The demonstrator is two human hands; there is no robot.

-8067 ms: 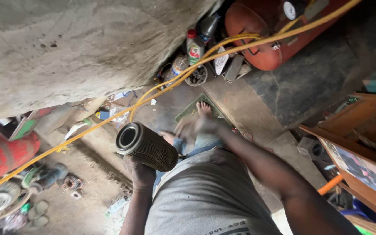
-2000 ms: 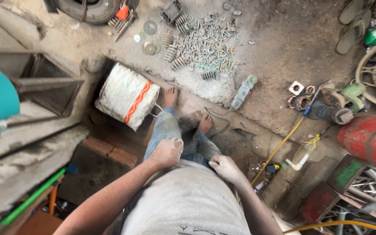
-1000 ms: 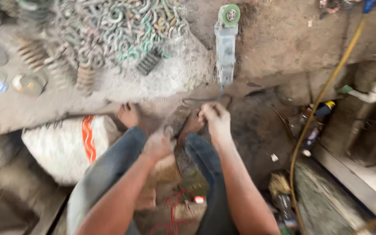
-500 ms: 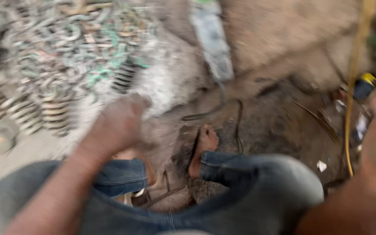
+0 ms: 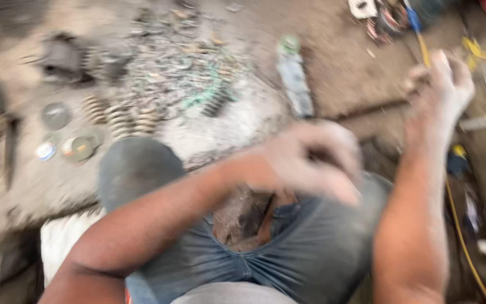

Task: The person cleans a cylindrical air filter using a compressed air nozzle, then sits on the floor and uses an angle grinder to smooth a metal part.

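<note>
Blurrily, the left hand (image 5: pixel 310 160) is curled above the knees, contents untellable; the right hand (image 5: pixel 440 90) is raised at two o'clock, fingers spread, near a yellow hose (image 5: pixel 462 225).

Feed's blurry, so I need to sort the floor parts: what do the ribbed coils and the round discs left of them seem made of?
Coils: likely steel springs, dull tan, rust or dust; ribbed turns show. Discs: probably metal, greyish, faint sheen; blur leaves it open.
</note>
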